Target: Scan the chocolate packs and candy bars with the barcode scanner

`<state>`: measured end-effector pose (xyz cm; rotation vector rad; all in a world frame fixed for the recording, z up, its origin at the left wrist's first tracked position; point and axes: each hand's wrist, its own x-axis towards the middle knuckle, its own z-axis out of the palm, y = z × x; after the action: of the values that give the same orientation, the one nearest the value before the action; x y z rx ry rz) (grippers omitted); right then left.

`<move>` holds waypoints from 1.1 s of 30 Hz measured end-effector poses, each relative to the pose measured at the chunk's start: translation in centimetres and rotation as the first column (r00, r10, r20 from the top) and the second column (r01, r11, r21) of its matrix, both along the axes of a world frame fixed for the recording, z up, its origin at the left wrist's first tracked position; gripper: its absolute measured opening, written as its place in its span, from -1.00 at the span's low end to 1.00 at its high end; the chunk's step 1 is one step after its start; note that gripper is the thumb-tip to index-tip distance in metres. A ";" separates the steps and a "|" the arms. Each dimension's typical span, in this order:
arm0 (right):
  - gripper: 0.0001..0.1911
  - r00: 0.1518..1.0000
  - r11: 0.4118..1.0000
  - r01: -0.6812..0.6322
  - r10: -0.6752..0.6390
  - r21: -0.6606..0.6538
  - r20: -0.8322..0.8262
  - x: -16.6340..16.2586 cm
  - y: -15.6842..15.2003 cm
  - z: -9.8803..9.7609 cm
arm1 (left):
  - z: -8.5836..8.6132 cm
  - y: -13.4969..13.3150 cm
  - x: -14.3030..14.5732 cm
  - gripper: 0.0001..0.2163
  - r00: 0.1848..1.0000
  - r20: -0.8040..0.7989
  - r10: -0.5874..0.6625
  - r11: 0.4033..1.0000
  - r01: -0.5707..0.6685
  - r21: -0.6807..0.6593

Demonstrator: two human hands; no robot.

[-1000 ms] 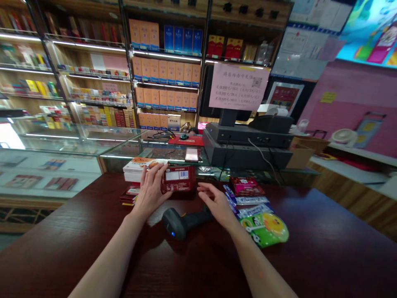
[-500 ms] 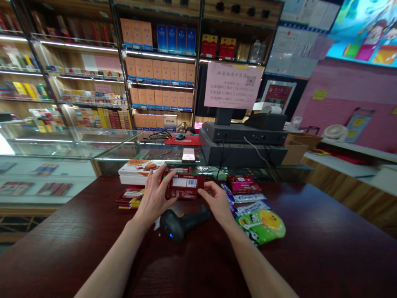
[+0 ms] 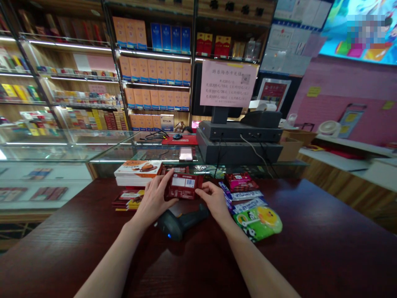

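Note:
A dark red packet point(image 3: 183, 193), its white label and barcode facing me, is held up between both hands. My left hand point(image 3: 155, 193) grips its left end, thumb low and fingers over the top edge. The right end is pinched by my right hand point(image 3: 213, 200) between thumb and fingers. Just below, on the dark wooden table point(image 3: 192, 265), lies a black barcode scanner point(image 3: 178, 223) with a small blue light. White-and-orange boxes point(image 3: 136, 173) are stacked beyond my left hand, partly hidden by it, with red and yellow packets point(image 3: 128, 199) in front of them.
Right of my right hand lie a green pouch point(image 3: 259, 221) with a yellow duck, blue-and-white packets point(image 3: 248, 203) and a dark red-pink box point(image 3: 240, 182). Behind the table stand a glass counter point(image 3: 142, 155) and a cash register with monitor point(image 3: 238, 136). A phone point(image 3: 186, 153) rests on the glass.
The view has shifted slightly, moving most things a little to the left. Both hands keep their hold on the dark red packet, which is tilted slightly differently.

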<state>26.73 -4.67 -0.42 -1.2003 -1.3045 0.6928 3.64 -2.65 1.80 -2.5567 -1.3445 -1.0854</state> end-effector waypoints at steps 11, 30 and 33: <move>-0.80 0.998 1.000 -0.006 0.007 0.010 -0.069 -0.1 -0.3 0.5 | -0.7 1.2 -0.3 -0.49 0.994 0.090 -0.055 0.997 0.050 0.064; -0.72 0.983 0.992 -0.122 0.126 0.035 -0.133 1.2 0.1 0.6 | -0.4 1.0 -1.3 -0.82 0.975 0.204 -0.091 0.962 0.034 0.269; -0.69 0.985 0.992 -0.121 0.124 0.039 -0.116 1.3 -0.1 0.9 | -0.4 1.0 -1.4 -0.82 0.976 0.207 -0.064 0.965 0.008 0.263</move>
<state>27.99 -4.82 0.51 -1.0442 -1.2933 0.8168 2.29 -1.61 1.40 -2.3365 -1.1066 -1.4719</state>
